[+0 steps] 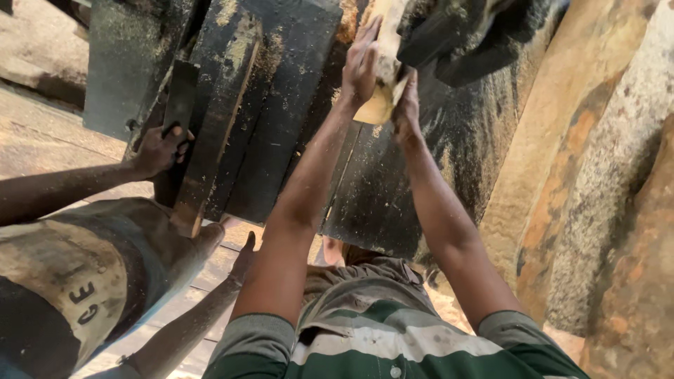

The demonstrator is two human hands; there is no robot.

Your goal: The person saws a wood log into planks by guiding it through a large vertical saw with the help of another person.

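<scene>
1. Left hand (361,63) and right hand (406,105) both clasp a pale, rough-cut block of wood (382,74), raised between them.
2. Dark, sawdust-dusted planks (281,105) lie just beyond the hands.
3. A co-worker's hand (160,149) grips a plank's end, well left.

Pale yellow wood piece (380,84), black dust-speckled planks (281,105), a green-and-white striped shirt (393,344), and mottled orange-grey logs (597,175).
</scene>
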